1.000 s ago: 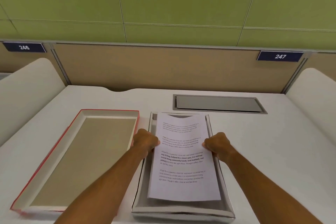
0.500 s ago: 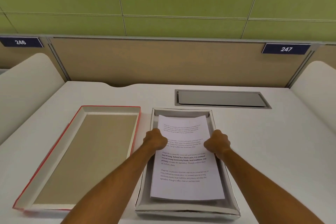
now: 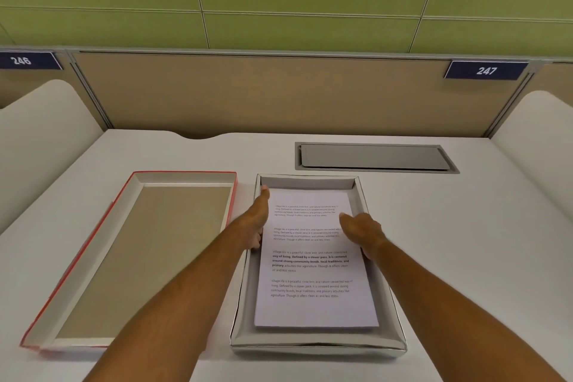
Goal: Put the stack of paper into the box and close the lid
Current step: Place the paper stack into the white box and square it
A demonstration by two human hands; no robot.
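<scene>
Paper stack (image 3: 313,260) flat inside silver box (image 3: 316,347), lid (image 3: 130,257) empty beside it on bench (image 3: 465,257); left hand (image 3: 255,220) and right hand (image 3: 361,231) grips loose-open at stack edges, holding nothing.

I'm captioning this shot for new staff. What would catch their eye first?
The printed stack of paper lying in the open silver box at centre, with the left hand and right hand at its side edges. Left of the box, the red-edged lid lies inside-up on the white desk.
</scene>
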